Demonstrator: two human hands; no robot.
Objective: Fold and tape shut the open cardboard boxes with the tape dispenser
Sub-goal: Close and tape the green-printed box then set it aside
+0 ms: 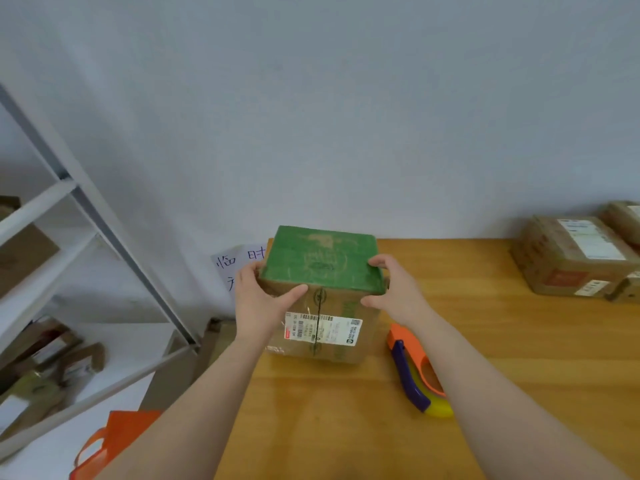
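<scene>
My left hand [258, 303] and right hand [393, 292] clamp the green-topped cardboard box [322, 268] at the far left edge of the table [502, 358]; the tape dispenser [410, 367] lies just right, nearest my right hand

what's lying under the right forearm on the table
The tape dispenser lies on the wooden table; its orange body, purple handle and yellow end show, but the forearm covers its right side.

The left hand [258, 306] and the right hand [394, 294] are bare. The long left forearm [194, 403] and right forearm [502, 393] are bare too, as far as they show.
</scene>
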